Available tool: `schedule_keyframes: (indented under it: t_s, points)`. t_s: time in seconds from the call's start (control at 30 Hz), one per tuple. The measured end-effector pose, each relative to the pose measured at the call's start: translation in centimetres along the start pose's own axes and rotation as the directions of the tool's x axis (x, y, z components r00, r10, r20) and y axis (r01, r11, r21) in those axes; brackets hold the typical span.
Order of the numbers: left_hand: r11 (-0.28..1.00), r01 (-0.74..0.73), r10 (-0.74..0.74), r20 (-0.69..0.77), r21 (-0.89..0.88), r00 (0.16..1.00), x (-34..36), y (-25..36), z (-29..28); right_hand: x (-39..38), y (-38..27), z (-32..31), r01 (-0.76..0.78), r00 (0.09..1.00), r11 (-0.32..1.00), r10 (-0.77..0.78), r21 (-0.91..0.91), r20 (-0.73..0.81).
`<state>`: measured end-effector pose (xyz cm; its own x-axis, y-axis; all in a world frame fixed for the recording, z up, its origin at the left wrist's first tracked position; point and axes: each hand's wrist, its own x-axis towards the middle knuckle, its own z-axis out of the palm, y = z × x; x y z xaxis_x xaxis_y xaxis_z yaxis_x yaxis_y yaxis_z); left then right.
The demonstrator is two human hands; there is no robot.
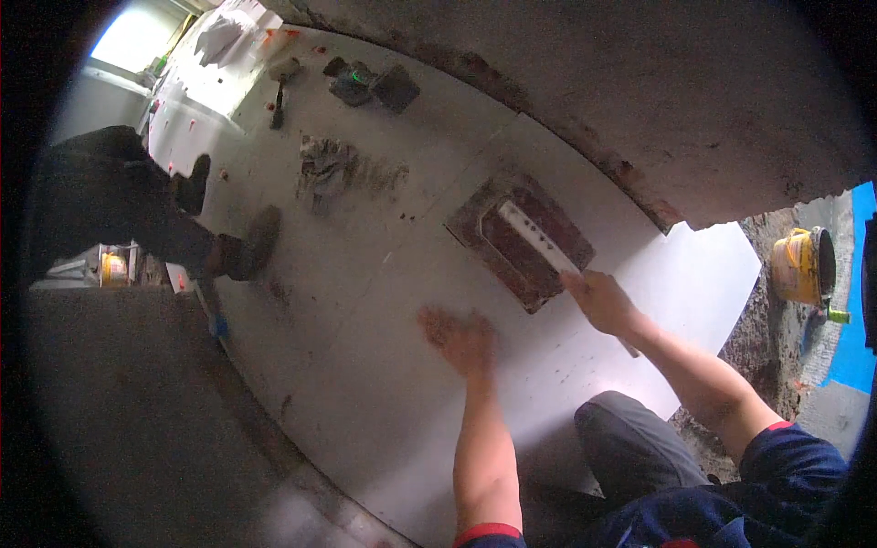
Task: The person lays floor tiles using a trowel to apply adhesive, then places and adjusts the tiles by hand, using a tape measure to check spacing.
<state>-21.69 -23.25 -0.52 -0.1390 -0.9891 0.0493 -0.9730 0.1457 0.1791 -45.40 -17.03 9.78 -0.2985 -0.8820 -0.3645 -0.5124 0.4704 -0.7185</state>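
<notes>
My right hand (600, 302) is closed round a long pale bar (532, 235) with a row of dark holes. Its far end lies over a brown, dirty rectangular board (565, 228), and its tail sticks out behind my fist. Whether bar and board are joined, I cannot tell. Left of the board, my left hand (459, 339) reaches low over a pale, smudged floor slab (384, 365), fingers spread and slightly blurred. It appears to hold nothing.
At the left stand another person's dark-trousered legs (119, 205). Dark pads (375, 87), a dark-handled tool (280, 93) and a crumpled, dirty patch (324, 164) lie farther off. Rough walls (694, 100) border the slabs. A yellow bucket (797, 265) lies right, near blue sheeting (854, 320).
</notes>
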Motion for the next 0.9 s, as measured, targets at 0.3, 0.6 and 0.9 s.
schedule_keyframes:
  t_s: [0.3,0.6,0.9]
  points:
    - [0.995,-0.027,0.034,0.076,-0.096,0.997,-2.3,-6.6,-3.1,1.8,4.7,1.6,0.287,0.942,0.856,-0.171,-0.43,0.29]
    - [0.895,0.446,-0.446,0.057,0.023,0.893,-18.4,-16.4,-5.0,-15.9,25.7,0.3,-0.37,0.924,0.899,0.381,-0.232,0.003]
    - [0.937,0.348,-0.347,-0.134,-0.022,0.928,-19.0,-16.7,-2.9,-11.3,7.5,10.2,-0.185,0.964,0.982,0.19,-0.046,0.185]
